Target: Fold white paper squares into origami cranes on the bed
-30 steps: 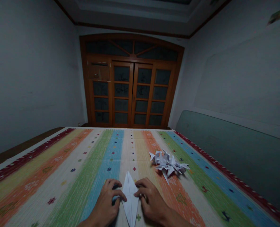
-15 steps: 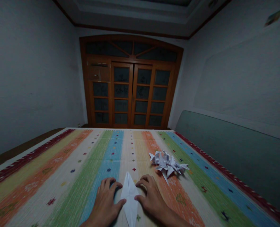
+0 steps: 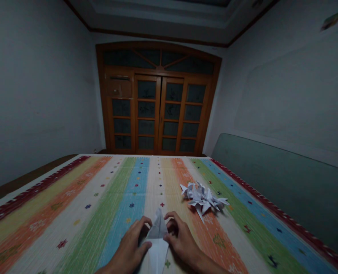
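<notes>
A paper (image 3: 158, 254) is being held low on the cloth (image 3: 106, 209), near its closest edge and between the two hands. A crosswise fold is being shown partway along the paper; beyond it, the narrow far part is being seen in a greyer shade, its tip being pointed toward the doors (image 3: 161, 114).

By the left hand (image 3: 133, 241), the left edge is being touched with the thumb, near the fold, while the index finger is being kept curved beside the far part. The hand is being held half open; whether the paper is being pinched cannot be told. By the right hand (image 3: 183, 240), the opposite edge is being touched with the thumb near the fold, the other fingers being curled and partly hidden; the firmness of its hold cannot be told either.

To the right of the paper and farther off, a pile (image 3: 204, 198) of pointed, folded white pieces is being borne by the cloth, well apart from the left hand. Beyond the cloth's right border, a pale green panel (image 3: 277, 171) is being seen against the wall (image 3: 286, 87).
</notes>
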`<state>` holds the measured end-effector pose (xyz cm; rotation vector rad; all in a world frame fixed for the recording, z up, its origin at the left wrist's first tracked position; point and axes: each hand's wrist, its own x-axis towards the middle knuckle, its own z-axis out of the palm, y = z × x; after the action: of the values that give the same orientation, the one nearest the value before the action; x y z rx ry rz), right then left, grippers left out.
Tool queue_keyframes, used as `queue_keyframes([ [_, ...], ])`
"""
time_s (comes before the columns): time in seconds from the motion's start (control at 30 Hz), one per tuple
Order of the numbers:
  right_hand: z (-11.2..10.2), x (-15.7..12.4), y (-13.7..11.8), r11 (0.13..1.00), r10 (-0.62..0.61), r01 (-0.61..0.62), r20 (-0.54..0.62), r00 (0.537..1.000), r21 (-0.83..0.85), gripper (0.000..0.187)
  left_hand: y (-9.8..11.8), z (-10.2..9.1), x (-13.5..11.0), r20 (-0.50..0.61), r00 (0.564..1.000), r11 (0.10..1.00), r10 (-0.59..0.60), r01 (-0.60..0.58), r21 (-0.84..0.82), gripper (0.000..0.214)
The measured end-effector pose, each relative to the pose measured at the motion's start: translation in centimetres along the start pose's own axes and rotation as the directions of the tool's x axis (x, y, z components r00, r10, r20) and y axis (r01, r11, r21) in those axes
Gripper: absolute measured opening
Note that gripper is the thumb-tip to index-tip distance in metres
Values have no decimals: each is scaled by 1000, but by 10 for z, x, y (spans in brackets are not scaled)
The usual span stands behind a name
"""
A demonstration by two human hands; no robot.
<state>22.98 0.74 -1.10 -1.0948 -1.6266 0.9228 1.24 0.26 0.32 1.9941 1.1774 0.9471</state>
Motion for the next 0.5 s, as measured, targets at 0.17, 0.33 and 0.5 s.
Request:
queue_keyframes([
  [0.17,0,0,-16,992,-123,123,-49,991,-5,31,9,-5,5,-105,992,993,63,-73,-91,33],
  [0.33,-4,-4,-22,883,-454,434,-91,886,-179,37,14,-14,4,-301,934,980,193,-200,7,13],
  [0.5,-9,-7,-23,691,-695,661,-17,719,-293,34,23,-20,-1,-330,847,908,418,-405,109,19],
])
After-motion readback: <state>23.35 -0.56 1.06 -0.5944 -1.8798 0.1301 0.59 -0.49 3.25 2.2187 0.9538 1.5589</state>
